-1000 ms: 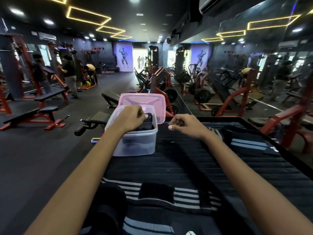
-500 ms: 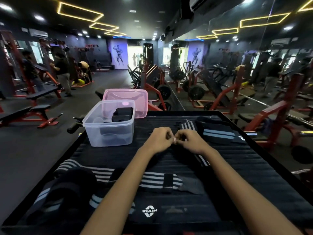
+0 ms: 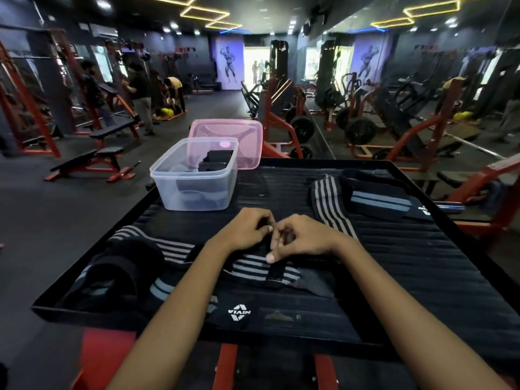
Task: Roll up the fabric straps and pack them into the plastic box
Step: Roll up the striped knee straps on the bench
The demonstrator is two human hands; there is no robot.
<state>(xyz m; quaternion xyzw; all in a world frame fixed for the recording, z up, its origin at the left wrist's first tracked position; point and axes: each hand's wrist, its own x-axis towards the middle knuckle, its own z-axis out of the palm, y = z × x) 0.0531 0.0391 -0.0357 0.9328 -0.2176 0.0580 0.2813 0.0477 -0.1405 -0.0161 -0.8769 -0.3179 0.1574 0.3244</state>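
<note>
My left hand [image 3: 245,231] and my right hand [image 3: 302,238] meet at the middle of the black tray [image 3: 422,266], fingers curled, both pinching the end of a black strap with grey stripes [image 3: 253,267] that lies across the tray's near side. The clear plastic box [image 3: 197,175] stands at the tray's far left corner with rolled black straps [image 3: 215,161] inside. Its pink lid [image 3: 225,136] leans behind it. A second striped strap [image 3: 329,209] and a black strap with a blue band [image 3: 380,201] lie at the far right.
A bundle of black straps [image 3: 121,274] lies at the tray's near left, one with a white logo [image 3: 239,313] near the front edge. Red frame bars [image 3: 228,367] sit under the tray. Gym benches [image 3: 92,161], weight machines and people fill the room behind.
My left hand left the box, where it had put a rolled strap, and joined my right hand at the tray's middle. Both hands then came nearer onto the striped strap.
</note>
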